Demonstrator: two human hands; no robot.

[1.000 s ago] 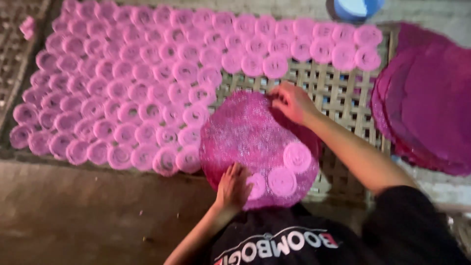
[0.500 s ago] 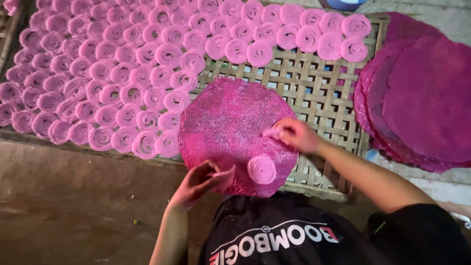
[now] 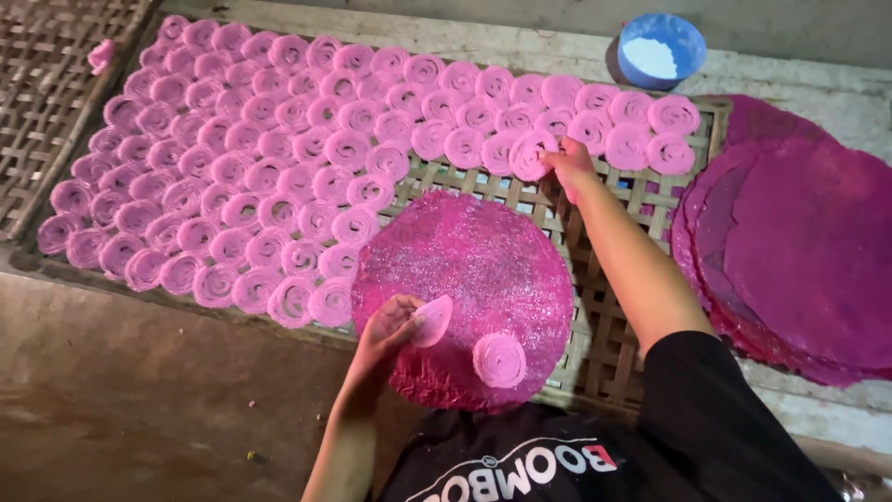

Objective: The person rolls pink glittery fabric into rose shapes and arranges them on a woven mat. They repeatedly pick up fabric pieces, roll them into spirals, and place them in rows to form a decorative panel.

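Head view shows the right hand (image 3: 569, 164) pinching a pink roll (image 3: 530, 154) down near the rack's (image 3: 613, 307) far edge. Left hand (image 3: 395, 321) grips another roll (image 3: 432, 321) over the disc (image 3: 465, 270); it seems to need a free spot in the rows.

**Around the work: bowl, stacked sheets, spare mat**

A blue bowl (image 3: 661, 48) holding white powder sits at the far right on a pale ledge. Just right of the woven bamboo rack (image 3: 641, 200) lies a stack of dark magenta round sheets (image 3: 804, 251). A second woven mat (image 3: 42, 88) lies far left, carrying one small pink scrap (image 3: 100, 55). Bare brown floor (image 3: 139, 390) spreads near left.
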